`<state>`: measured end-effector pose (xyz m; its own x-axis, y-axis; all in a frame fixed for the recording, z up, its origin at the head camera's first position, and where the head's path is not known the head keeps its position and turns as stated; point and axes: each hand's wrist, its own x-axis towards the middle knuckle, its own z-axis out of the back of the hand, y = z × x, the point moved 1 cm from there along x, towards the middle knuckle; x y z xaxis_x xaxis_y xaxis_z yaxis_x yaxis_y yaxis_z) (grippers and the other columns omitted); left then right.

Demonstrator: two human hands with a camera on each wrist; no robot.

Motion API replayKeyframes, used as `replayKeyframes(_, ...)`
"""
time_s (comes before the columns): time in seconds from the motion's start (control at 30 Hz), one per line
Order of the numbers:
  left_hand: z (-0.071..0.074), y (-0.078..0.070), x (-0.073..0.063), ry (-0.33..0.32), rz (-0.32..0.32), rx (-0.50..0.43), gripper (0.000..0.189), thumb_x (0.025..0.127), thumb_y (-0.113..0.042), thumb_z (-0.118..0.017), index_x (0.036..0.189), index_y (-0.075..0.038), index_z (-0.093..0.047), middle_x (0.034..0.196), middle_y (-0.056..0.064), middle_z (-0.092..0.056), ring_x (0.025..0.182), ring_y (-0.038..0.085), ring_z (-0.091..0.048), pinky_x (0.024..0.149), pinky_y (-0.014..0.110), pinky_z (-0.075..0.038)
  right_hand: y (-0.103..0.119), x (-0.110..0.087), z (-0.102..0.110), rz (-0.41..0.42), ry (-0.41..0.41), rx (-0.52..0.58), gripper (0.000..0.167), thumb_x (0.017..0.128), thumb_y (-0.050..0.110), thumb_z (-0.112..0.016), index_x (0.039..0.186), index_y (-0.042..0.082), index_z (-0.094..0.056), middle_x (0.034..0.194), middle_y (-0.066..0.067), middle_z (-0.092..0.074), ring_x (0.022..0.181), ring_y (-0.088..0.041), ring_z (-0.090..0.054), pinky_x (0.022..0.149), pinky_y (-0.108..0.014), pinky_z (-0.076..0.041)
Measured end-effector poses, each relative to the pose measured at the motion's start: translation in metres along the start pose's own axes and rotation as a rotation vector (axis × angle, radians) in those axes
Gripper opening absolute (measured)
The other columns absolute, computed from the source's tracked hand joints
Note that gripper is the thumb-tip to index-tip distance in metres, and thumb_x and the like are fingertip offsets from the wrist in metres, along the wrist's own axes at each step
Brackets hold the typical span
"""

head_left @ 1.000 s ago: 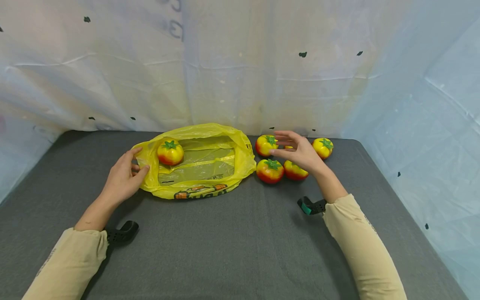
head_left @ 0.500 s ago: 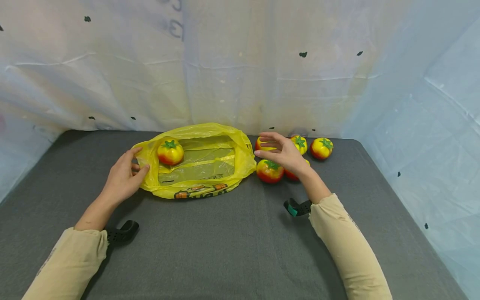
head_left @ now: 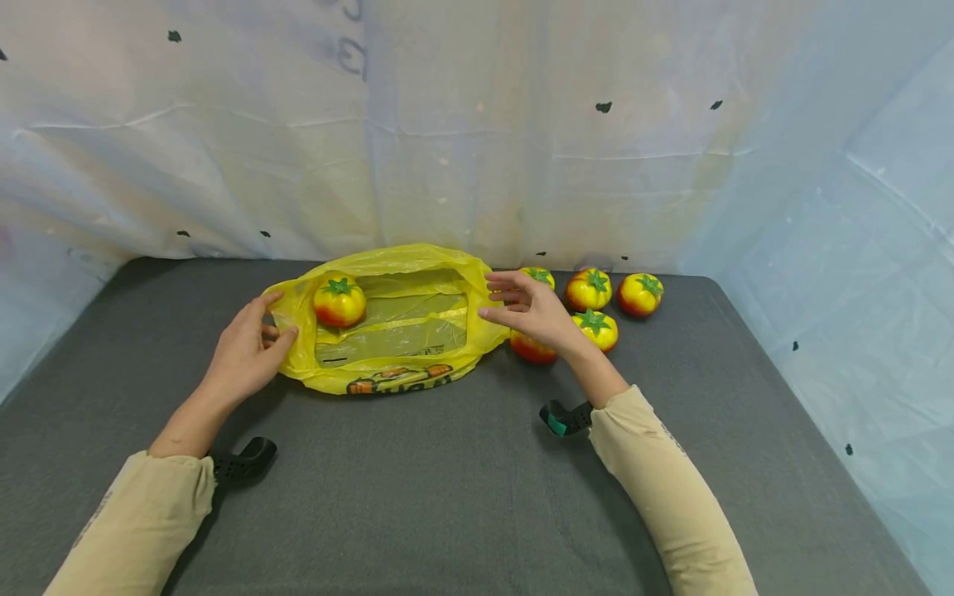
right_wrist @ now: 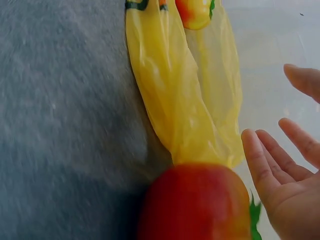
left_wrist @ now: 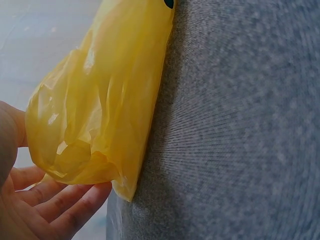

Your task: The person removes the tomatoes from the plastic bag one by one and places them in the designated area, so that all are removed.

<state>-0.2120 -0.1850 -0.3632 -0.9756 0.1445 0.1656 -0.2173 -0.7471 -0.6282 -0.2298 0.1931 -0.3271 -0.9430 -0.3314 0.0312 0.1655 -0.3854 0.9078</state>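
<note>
A yellow plastic bag lies with its mouth spread wide and a red-yellow tomato with a green top inside its left end. My left hand touches the bag's left end, its fingers fairly straight along the plastic, as the left wrist view also shows. Over the bag's right end hovers my right hand, fingers spread and holding nothing. Beneath and behind it, tomatoes are partly hidden, including a front one beside the bag. In the right wrist view that red tomato is large and near.
More tomatoes stand to the right: one at the back, one nearer and one farthest right. The dark grey table meets a pale plastic sheet behind. Another sheet hangs at the right.
My right hand has moved left from over the tomatoes to the bag's right end, uncovering tomatoes behind it. My left hand and the bag have stayed put.
</note>
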Motion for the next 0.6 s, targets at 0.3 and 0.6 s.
replayKeyframes(0.3,0.0,0.002,0.0,0.004,0.01,0.007,0.059,0.098,-0.019,-0.049,0.147,0.006,-0.026,0.124,0.032,-0.041,0.091,0.037,-0.054,0.06,0.032,-0.045,0.001,0.009,-0.019,0.036,0.016,0.037,0.054,0.09,0.019,-0.067,0.139,0.007,-0.047,0.141,-0.012,-0.048,0.126,-0.032,-0.05,0.1,-0.044,-0.044)
replayKeyframes(0.6,0.0,0.001,0.001,0.011,0.015,0.01,0.06,0.098,-0.02,-0.049,0.147,0.006,-0.026,0.123,0.032,-0.042,0.092,0.037,-0.054,0.061,0.032,-0.045,0.002,0.017,-0.036,0.071,0.003,0.044,0.05,0.089,0.017,-0.068,0.135,0.008,-0.052,0.135,-0.009,-0.055,0.123,-0.031,-0.054,0.099,-0.04,-0.046)
